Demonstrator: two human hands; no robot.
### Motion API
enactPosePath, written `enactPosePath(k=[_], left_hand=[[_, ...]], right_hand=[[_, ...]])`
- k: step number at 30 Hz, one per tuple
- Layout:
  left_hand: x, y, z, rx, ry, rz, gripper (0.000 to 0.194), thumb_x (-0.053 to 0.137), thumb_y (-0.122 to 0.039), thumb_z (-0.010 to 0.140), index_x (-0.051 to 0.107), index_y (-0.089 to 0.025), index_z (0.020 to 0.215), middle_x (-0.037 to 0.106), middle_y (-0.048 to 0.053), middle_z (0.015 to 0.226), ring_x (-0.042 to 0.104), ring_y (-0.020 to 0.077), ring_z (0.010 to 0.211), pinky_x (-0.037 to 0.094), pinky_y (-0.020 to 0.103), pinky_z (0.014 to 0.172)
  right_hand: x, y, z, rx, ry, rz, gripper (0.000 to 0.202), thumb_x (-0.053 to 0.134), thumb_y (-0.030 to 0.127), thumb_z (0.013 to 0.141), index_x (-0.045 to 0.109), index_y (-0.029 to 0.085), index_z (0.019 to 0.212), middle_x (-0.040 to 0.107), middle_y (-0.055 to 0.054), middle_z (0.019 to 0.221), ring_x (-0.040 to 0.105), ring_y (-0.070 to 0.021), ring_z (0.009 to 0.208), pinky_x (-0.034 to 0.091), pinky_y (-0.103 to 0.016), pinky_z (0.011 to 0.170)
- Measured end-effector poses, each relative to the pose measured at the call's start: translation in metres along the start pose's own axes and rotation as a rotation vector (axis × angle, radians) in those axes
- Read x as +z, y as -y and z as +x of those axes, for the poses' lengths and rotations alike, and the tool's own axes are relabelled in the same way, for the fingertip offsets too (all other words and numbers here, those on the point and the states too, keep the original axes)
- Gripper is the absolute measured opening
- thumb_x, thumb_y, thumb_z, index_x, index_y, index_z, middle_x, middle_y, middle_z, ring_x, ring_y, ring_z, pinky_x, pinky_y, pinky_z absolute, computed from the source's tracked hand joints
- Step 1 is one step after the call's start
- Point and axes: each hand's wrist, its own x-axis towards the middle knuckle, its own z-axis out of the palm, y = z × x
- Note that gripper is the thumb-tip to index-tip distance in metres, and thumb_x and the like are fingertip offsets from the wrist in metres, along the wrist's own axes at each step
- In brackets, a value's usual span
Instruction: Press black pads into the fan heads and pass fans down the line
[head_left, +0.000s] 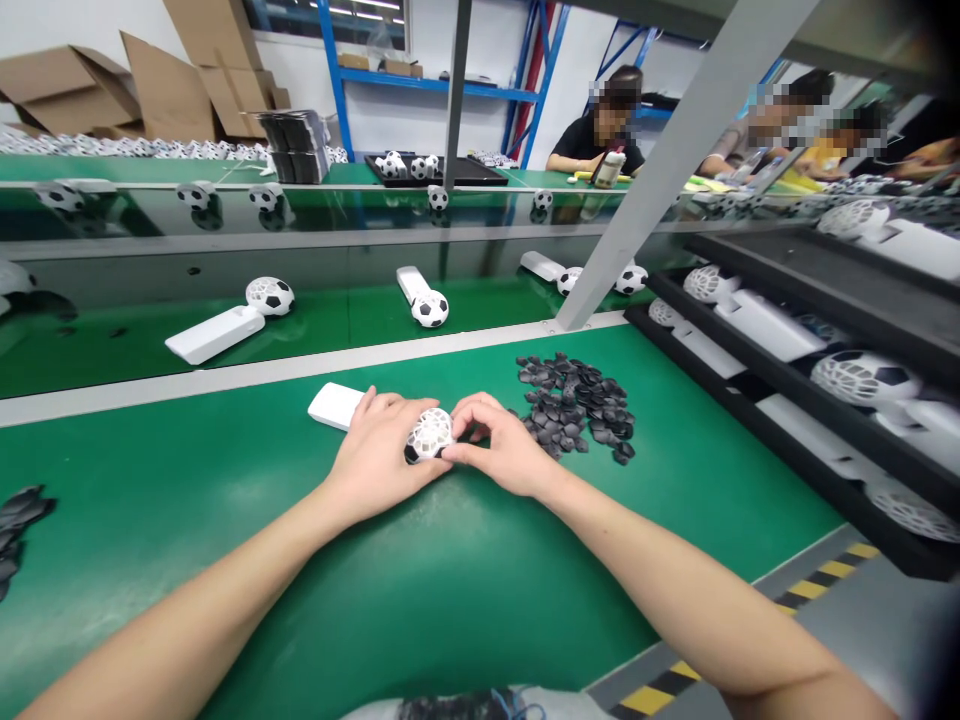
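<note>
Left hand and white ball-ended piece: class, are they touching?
Touching: the head view shows the left hand lying across the white ball-ended piece, covering its middle.

"How is the left hand (pixel 386 450) lying?"

"It is showing its back, thumb (pixel 429 470) pointing toward the right hand (pixel 504 445)."

"And that one?"

"Its fingers (pixel 480 407) are bending toward the thumb; both forearms (pixel 232 585) are slanting inward."

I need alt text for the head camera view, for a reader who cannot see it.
The left hand holds a white football-headed piece on a green table, while the right hand touches its patterned end. Loose black pieces lie beside the right hand, and stacked black trays stand at the right.
</note>
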Motion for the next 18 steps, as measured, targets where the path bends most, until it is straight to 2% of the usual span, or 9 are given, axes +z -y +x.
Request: enactPosePath(k=[4,6,9,13,15,18], left_hand=[[0.000,0.000,0.000,0.001,-0.003,-0.027,0.046,0.061,-0.043,0.071,0.054,-0.019,0.109,0.059,0.006,0.099,0.047,0.0248,0.096,0.028,0.047,0.098],[0.000,0.000,-0.001,0.011,-0.014,-0.029,0.047,0.062,-0.043,0.070,0.054,-0.018,0.109,0.059,0.006,0.097,0.047,0.0251,0.095,0.030,0.046,0.096],[0.000,0.003,-0.002,0.089,0.024,-0.066,0.055,0.064,-0.046,0.069,0.050,-0.020,0.115,0.057,0.006,0.104,0.045,0.0255,0.101,0.023,0.049,0.101],[-0.006,0.007,-0.002,0.173,0.119,-0.101,0.059,0.064,-0.047,0.070,0.046,-0.023,0.121,0.053,0.006,0.118,0.036,0.0275,0.117,0.009,0.052,0.106],[-0.008,0.008,-0.002,0.193,0.178,-0.104,0.056,0.061,-0.042,0.075,0.042,-0.025,0.125,0.049,0.006,0.126,0.028,0.0282,0.124,0.008,0.053,0.106],[-0.006,0.002,-0.005,0.150,0.235,-0.088,0.058,0.059,-0.035,0.077,0.036,-0.028,0.129,0.032,0.006,0.140,0.014,0.0300,0.131,0.008,0.056,0.105]], right_hand=[[0.003,0.000,0.004,0.074,0.014,0.001,0.027,0.070,0.024,0.065,0.049,0.019,0.081,0.054,-0.002,0.097,0.053,-0.0149,0.088,0.043,-0.027,0.072],[-0.003,0.000,0.007,0.106,0.053,0.009,0.029,0.070,0.027,0.064,0.050,0.019,0.083,0.056,-0.001,0.094,0.054,-0.0144,0.085,0.044,-0.027,0.070],[-0.026,-0.001,0.010,0.149,0.086,-0.136,0.026,0.069,0.033,0.065,0.054,0.019,0.081,0.059,-0.001,0.086,0.056,-0.0140,0.076,0.044,-0.027,0.066],[-0.063,-0.006,0.007,0.233,-0.100,-0.543,0.013,0.063,0.032,0.071,0.059,0.020,0.073,0.061,-0.001,0.075,0.055,-0.0151,0.068,0.042,-0.028,0.063],[-0.070,-0.008,0.005,0.294,-0.074,-0.640,0.011,0.065,0.030,0.070,0.060,0.020,0.074,0.062,-0.002,0.074,0.057,-0.0162,0.069,0.042,-0.028,0.062],[-0.065,-0.008,0.005,0.336,0.001,-0.710,0.011,0.066,0.026,0.070,0.061,0.021,0.078,0.065,-0.003,0.078,0.059,-0.0171,0.073,0.042,-0.026,0.061]])
